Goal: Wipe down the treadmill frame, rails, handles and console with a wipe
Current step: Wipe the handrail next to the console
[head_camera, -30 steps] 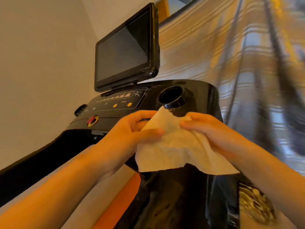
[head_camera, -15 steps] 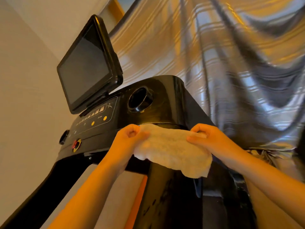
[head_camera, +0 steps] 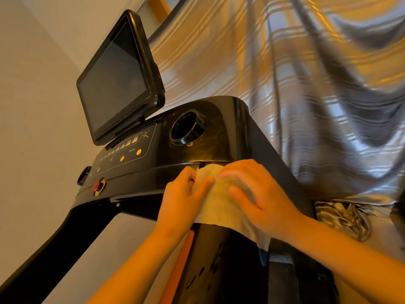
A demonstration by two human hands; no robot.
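A pale wipe (head_camera: 221,207) lies spread over the front edge of the black treadmill console (head_camera: 223,132). My left hand (head_camera: 182,200) pinches the wipe's left edge between thumb and fingers. My right hand (head_camera: 260,198) lies on top of the wipe with fingers spread and loosely bent, pressing it onto the console. The wipe's lower corner hangs down over the right upright (head_camera: 221,270). A dark tilted screen (head_camera: 114,75) stands at the console's back left, above a button panel (head_camera: 125,154).
A round cup holder (head_camera: 186,128) sits just beyond the hands. A red safety key (head_camera: 98,186) and a knob (head_camera: 83,175) lie at the console's left. The left handrail (head_camera: 65,244) slopes down to the lower left. A striped curtain (head_camera: 317,84) hangs close on the right, a wall on the left.
Both hands have brought the wipe down from the air onto the console's front edge. My right hand has gone from pinching the wipe to lying on it.
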